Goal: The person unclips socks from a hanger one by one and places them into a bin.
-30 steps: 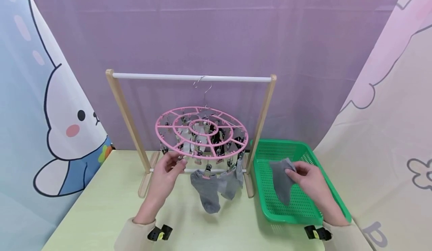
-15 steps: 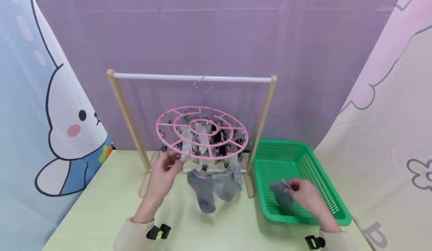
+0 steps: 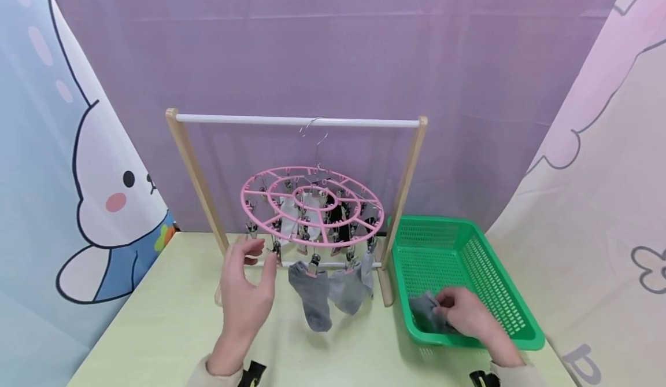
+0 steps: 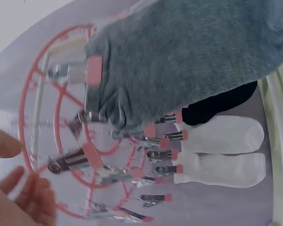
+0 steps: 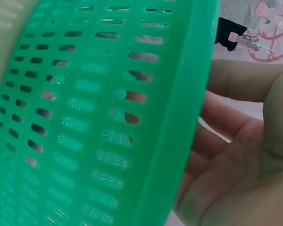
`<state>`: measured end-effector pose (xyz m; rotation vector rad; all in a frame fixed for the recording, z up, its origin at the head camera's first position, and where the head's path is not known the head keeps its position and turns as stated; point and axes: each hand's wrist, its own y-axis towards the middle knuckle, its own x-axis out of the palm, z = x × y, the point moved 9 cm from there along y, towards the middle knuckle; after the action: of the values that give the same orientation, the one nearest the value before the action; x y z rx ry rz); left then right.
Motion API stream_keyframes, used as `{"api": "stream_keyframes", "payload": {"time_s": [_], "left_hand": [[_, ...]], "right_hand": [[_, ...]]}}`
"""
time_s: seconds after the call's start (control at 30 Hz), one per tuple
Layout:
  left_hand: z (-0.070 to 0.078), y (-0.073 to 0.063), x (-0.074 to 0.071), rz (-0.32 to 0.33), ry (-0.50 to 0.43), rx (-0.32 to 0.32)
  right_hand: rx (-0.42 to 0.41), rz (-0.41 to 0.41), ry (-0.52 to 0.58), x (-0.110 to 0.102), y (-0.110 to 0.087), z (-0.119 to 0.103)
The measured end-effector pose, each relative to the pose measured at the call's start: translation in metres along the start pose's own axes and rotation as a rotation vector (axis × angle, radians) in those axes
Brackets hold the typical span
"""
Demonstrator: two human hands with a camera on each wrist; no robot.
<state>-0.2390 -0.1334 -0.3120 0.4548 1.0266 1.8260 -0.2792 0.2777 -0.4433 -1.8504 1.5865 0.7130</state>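
My right hand [image 3: 470, 317] pinches a grey sock [image 3: 424, 313] by one end, low inside the front of the green basket [image 3: 517, 294]. In the right wrist view, the basket's slotted wall hides that sock's shape and my fingertips. My left hand [image 3: 245, 294] is in front of the round pink clip hanger [image 3: 272, 221], thumb and fingers apart with nothing between them. A loose metal clip [image 4: 70, 161] dangles near it in the left wrist view. Grey socks [image 3: 314, 303] hang from clips at the hanger's front right; white socks [image 4: 219, 170] and a black sock [image 4: 221, 103] hang farther in.
The hanger hooks over the white rail [image 3: 250, 119] of a wooden stand [image 3: 193, 170]. The stand's right foot [image 3: 385, 287] is close beside the basket. A pale yellow-green table [image 3: 151, 317] lies beneath, with a purple curtain [image 3: 333, 45] behind.
My right hand has lowered the grey sock toward the basket's front floor. My left hand has drawn back from the hanger's rim, its fingers spreading. The hanger has turned slightly.
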Motion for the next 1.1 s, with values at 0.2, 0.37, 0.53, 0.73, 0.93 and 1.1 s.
{"api": "stream_keyframes", "payload": {"time_s": [0.2,0.37,0.53,0.73,0.93,1.1], "left_hand": [[0.032,-0.012,0.024,-0.091,0.057,0.242],[0.034,-0.015,0.047,-0.222,0.142,0.202],[0.022,-0.016,0.062,-0.337,0.175,0.059],[0.002,-0.015,0.075,-0.442,0.076,-0.086],[-0.012,-0.016,0.08,-0.469,-0.042,-0.163],[-0.018,-0.017,0.08,-0.484,-0.106,-0.225]], "right_hand": [[-0.009,-0.035,0.028,0.004,-0.002,-0.005],[-0.075,-0.075,0.036,0.008,-0.004,-0.011],[-0.133,-0.129,0.04,0.012,-0.008,-0.019],[-0.163,-0.163,0.054,0.015,-0.011,-0.028],[-0.211,-0.165,0.038,0.018,-0.014,-0.037],[-0.217,-0.154,0.059,0.017,-0.014,-0.046]]}}
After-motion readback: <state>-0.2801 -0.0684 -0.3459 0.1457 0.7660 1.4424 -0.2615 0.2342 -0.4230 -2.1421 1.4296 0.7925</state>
